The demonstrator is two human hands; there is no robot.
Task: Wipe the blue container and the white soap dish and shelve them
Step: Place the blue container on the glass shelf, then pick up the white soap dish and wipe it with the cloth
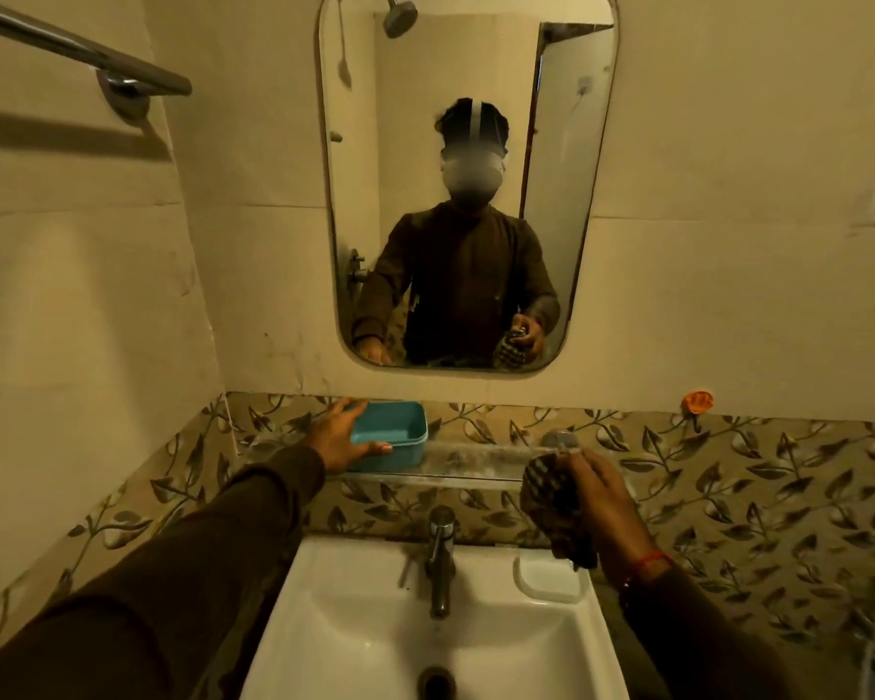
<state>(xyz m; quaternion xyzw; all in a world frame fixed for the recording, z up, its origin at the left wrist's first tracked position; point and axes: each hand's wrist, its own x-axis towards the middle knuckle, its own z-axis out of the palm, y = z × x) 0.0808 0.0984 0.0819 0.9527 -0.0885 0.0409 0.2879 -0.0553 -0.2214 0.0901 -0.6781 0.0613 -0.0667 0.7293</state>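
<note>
The blue container [397, 437] stands upright at the left end of the glass shelf [476, 464] under the mirror. My left hand [337, 437] rests against its left side, fingers spread, thumb along its front rim. My right hand [602, 492] is closed on a bunched checkered cloth [551, 502] that hangs in front of the shelf's right end. The white soap dish [551, 578] lies on the right rim of the sink, just below the cloth.
A white sink [324, 598] with a metal tap [440, 553] sits below the shelf. A mirror [466, 194] hangs above it, a towel bar [87, 58] at upper left. An orange hook [696, 400] is on the right wall.
</note>
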